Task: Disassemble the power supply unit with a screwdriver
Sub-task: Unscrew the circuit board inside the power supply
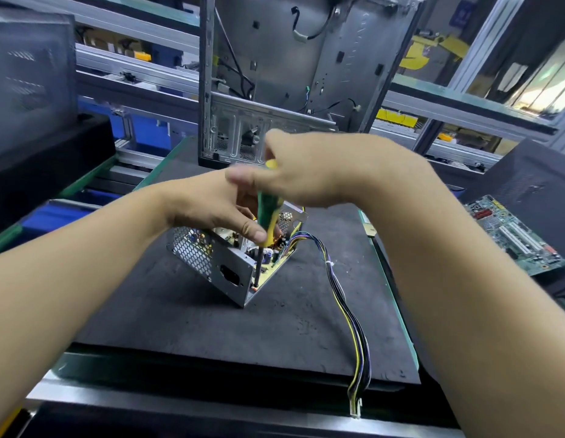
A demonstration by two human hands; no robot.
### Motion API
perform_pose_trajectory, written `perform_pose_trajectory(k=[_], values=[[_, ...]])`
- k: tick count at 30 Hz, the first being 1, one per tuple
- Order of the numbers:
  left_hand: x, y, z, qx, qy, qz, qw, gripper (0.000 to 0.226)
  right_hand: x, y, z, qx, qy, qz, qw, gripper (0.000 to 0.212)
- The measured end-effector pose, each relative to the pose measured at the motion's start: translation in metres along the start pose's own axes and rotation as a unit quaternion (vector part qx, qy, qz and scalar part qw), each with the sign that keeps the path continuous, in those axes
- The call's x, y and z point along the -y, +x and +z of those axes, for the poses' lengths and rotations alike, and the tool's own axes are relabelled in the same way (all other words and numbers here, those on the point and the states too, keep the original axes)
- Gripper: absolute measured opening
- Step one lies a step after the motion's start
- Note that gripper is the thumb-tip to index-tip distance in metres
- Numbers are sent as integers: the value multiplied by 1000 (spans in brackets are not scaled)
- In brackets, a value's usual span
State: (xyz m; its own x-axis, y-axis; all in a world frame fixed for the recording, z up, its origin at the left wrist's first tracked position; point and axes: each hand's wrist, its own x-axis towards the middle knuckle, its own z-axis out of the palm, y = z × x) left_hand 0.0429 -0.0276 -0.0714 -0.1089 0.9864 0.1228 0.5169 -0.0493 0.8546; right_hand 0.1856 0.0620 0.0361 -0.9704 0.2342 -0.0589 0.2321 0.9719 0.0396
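The open power supply unit [224,267] sits on the dark foam mat [211,327], lid off, its circuit board and parts exposed. A green and yellow screwdriver [268,213] stands nearly upright, its tip at the near corner of the board. My right hand [306,172] grips the top of the handle. My left hand [218,203] pinches the lower handle with thumb and fingers, resting over the unit. A bundle of yellow, black and purple wires [347,311] runs from the unit toward the mat's near right edge.
An empty computer case [274,90] stands upright at the mat's far edge. A green motherboard [521,235] lies to the right on a black panel. Black boxes sit at left, aluminium rails and blue bins behind.
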Motion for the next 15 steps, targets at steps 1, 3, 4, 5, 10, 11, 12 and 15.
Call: perform_pose_trajectory(k=[1, 3, 4, 5, 10, 11, 12, 15], values=[[1, 1, 2, -14, 5, -4, 1000, 30, 0, 3, 1, -32, -24, 30, 999, 59], [3, 3, 5, -31, 25, -10, 999, 38, 0, 8, 1, -68, -70, 24, 995, 47], [4, 2, 5, -28, 18, -7, 999, 37, 0, 8, 1, -65, -78, -1, 995, 39], [3, 2, 4, -19, 0, -1, 1000, 35, -1, 7, -1, -54, -82, -23, 995, 31], [1, -4, -4, 35, -88, 17, 995, 39, -5, -5, -13, 20, -19, -66, 997, 20], [0, -3, -4, 37, -89, 14, 995, 36, -5, -5, -12, 26, -13, -68, 997, 23], [0, -2, -2, 33, -87, 9, 996, 32, -5, -6, -11, 37, -10, -66, 997, 25], [-3, 3, 4, -16, -40, 4, 999, 39, -3, -7, -6, 61, 7, -19, 998, 44]])
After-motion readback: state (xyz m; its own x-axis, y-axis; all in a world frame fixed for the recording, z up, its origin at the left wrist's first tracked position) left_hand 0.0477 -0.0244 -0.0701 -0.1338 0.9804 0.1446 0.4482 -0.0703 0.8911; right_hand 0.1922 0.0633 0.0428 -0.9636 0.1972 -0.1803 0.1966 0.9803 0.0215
